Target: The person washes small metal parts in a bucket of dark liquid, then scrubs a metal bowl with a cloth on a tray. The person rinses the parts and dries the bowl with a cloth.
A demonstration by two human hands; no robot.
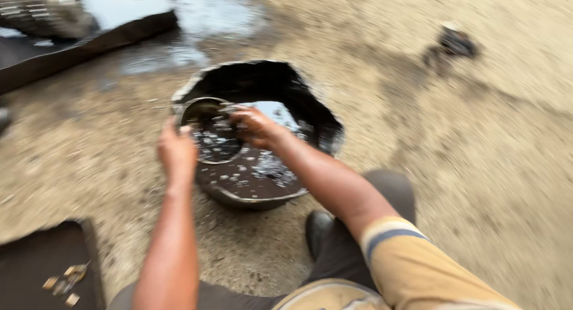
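Observation:
A black basin (pixel 322 116) with a ragged rim stands on sandy ground and holds dark, oily liquid with pale flecks. Inside it, at the left, a round metal bowl (pixel 200 110) tilts in the liquid. My left hand (pixel 176 150) grips the bowl's near rim. My right hand (pixel 255 126) reaches into the bowl's mouth with fingers bent; whether it holds anything is hidden by blur. The frame is motion-blurred.
A dark tray (pixel 36 259) at the lower left carries a few small metal parts (pixel 64 281). A dark slab with a wet patch (pixel 89 41) lies at the upper left. A small dark object (pixel 456 42) sits on the sand, upper right. My knee and shoe (pixel 319 226) are below the basin.

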